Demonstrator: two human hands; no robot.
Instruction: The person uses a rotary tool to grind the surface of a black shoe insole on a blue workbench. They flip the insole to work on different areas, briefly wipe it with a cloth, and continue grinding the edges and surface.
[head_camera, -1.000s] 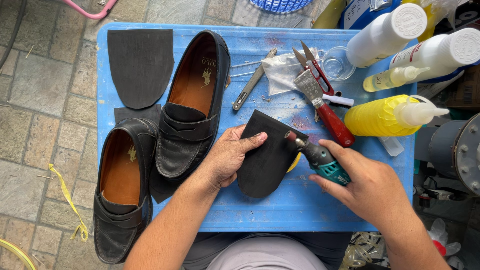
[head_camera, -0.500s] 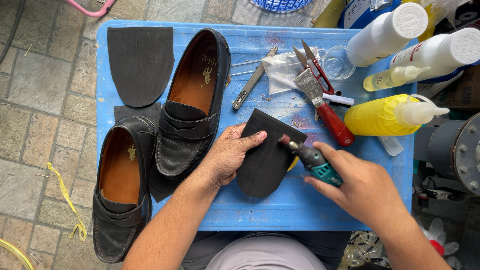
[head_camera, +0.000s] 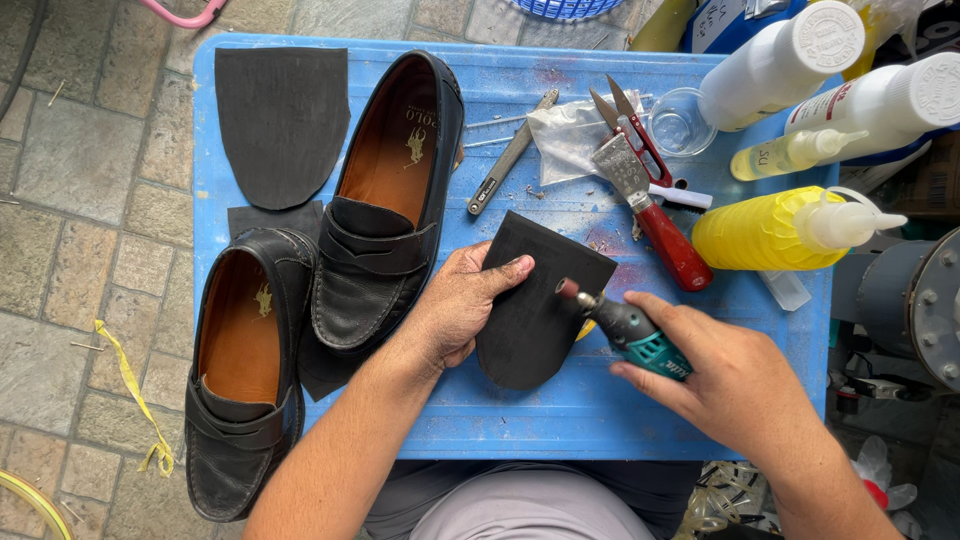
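Your left hand (head_camera: 455, 310) lies flat on the black rubber sole piece (head_camera: 535, 300), fingers pressed together and stretched across its left edge, thumb tip on the upper part of the piece. It pins the piece to the blue table (head_camera: 560, 420), near the middle-front of the tabletop, just right of the shoes.

Your right hand (head_camera: 730, 375) is wrapped round a small rotary tool (head_camera: 625, 330) w/ a teal and dark body; fingers curled tight on the grip, index finger laid along the top. The tool's tip sits at the right edge of the sole piece, touching or just about — can't tell which.

Left of your left hand: a black loafer (head_camera: 385, 210) w/ tan lining, pointing away from you, and a second loafer (head_camera: 245, 385) beside it, hanging partly off the table's left edge. A second sole piece (head_camera: 282, 120) lies at the table's far-left corner.

Behind the work: a metal knife (head_camera: 510, 155), a red-handled scraper (head_camera: 650, 210), red thread snips (head_camera: 640, 135), a clear plastic bag (head_camera: 570, 140) and a small glass cup (head_camera: 680, 120). Far right: a yellow squeeze bottle (head_camera: 770, 230) on its side, a small pale-yellow bottle (head_camera: 795, 155), plus two white bottles (head_camera: 780, 65) near the corner.
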